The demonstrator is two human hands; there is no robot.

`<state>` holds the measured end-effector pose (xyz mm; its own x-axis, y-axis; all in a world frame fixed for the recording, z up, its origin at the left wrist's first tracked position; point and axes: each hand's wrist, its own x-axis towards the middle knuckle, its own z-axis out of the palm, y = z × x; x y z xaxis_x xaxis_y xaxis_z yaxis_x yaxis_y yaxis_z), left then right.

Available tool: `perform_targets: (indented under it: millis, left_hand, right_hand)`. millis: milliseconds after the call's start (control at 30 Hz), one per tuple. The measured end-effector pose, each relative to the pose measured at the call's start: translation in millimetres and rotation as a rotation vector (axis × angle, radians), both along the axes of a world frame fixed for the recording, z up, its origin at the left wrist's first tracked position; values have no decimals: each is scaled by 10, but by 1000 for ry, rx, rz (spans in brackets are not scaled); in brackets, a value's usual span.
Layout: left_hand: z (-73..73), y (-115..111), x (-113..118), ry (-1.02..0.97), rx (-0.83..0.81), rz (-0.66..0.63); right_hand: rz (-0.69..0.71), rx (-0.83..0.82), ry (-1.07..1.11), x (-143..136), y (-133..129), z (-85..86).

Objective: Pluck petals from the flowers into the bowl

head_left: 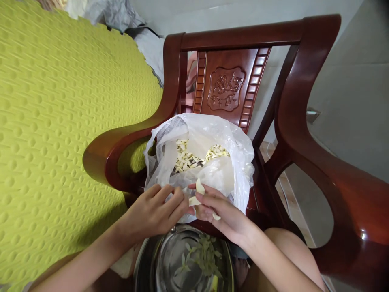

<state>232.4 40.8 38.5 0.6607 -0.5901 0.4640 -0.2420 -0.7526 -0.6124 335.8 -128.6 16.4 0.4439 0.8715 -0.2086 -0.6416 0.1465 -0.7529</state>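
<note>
My right hand (217, 207) is closed around several pale, curved petal-like pieces (199, 186), which stick out between its fingers. Close beside it, my left hand (159, 209) has its fingers curled in, and its fingertips meet one end of a pale strip (194, 201) that reaches across to the right hand. What the left fingers grip is hidden behind the knuckles. Just beyond both hands, a white plastic bag (240, 162) stands wide open, with many pale yellowish pieces (185, 158) lying inside. Below the hands, a round metal basin (170, 255) contains green leafy bits (206, 255).
A dark red wooden chair (282, 32) with carved back and curved arms carries the bag on its seat. Yellow bumpy foam matting (60, 101) spreads at the left. Behind the chair is a grey wall (243, 12). My knees flank the basin.
</note>
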Motion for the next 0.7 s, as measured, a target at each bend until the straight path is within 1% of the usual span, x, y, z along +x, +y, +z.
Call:
perform_targets:
  millis: [67,167,233,333,400,500,600,700]
  left_hand:
    - [-9,2,25,28,-43,-32]
    - [-25,-37,54,88,-178,-36]
    - [-32,-75,67,149,-313,-3]
    - [-40,-113,90,249,-579,45]
    - [-40,-120,118,317,-755,75]
    - [-29,-118,183,423,-956,111]
    - [-39,-118,262,529,-1144,123]
    - [-87,-134,314,751,-1397,130]
  right_hand:
    - [15,15,-38,0,3,-36]
    - [17,52,-92,-12,21,-87]
    - [-8,55,-115,-32,44,-114]
    - [-96,21,-198,-79,81,-134]
    - [-181,-15,-313,-116,94,-132]
    - [-283,-80,-535,-165,81,-105]
    - [-318,-165,-767,-191,40,-77]
    - [-322,-218,-937,-188,-6,-72]
